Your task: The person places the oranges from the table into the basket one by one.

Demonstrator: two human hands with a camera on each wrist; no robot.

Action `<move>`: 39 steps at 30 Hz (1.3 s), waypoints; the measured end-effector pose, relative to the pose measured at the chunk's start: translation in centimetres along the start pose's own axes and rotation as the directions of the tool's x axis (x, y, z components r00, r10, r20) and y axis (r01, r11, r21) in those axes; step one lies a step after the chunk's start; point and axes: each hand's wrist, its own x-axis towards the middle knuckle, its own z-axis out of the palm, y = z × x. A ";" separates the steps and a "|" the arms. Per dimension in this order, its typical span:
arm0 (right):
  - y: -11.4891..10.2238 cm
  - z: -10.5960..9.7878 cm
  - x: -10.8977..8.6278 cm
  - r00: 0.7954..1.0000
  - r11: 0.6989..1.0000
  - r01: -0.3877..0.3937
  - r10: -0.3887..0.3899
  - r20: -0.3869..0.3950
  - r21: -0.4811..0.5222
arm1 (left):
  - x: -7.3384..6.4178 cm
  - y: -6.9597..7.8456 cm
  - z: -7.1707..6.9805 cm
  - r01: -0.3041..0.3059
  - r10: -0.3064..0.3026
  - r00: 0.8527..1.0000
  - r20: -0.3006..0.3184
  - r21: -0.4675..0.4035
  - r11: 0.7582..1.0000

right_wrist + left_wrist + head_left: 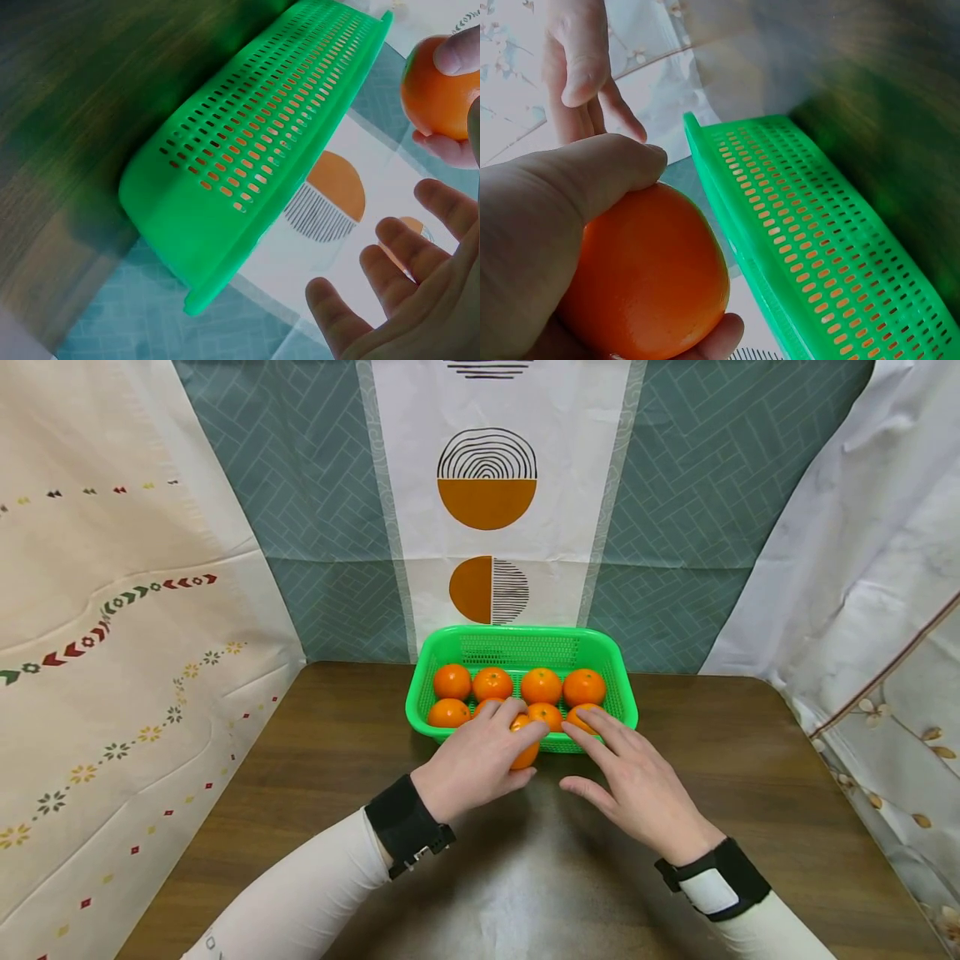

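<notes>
My left hand grips an orange between thumb and fingers, just in front of the green plastic basket. In the left wrist view the held fruit is apart from the basket's perforated wall. Inside the basket, several more oranges lie in two rows, the front row partly hidden by my hands. My right hand holds nothing; its fingers are spread near the basket's front right rim. The right wrist view shows those fingers relaxed, with the held orange beyond them.
The basket stands at the back of a brown wooden table, against a patterned curtain. Cloth with small printed motifs hangs on the left, and pale floral cloth on the right.
</notes>
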 end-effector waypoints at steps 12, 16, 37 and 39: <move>0.0 -0.1 0.4 1.000 1.000 -0.005 0.005 0.006 -0.006 | 1.3 -1.9 -0.3 0.027 -0.027 1.000 -0.009 0.014 1.000; 0.0 0.0 0.4 1.000 1.000 -0.004 0.004 0.007 -0.008 | 1.9 -2.8 -0.4 0.057 -0.057 0.998 0.012 0.020 0.998; 0.8 -0.1 2.7 1.000 1.000 0.009 -0.009 0.001 -0.025 | 4.7 -5.4 0.0 0.168 -0.170 0.980 0.104 0.026 0.985; 0.9 -0.2 3.1 1.000 0.999 0.011 -0.011 0.003 -0.032 | 4.9 -5.5 0.1 0.177 -0.179 0.978 0.110 0.027 0.984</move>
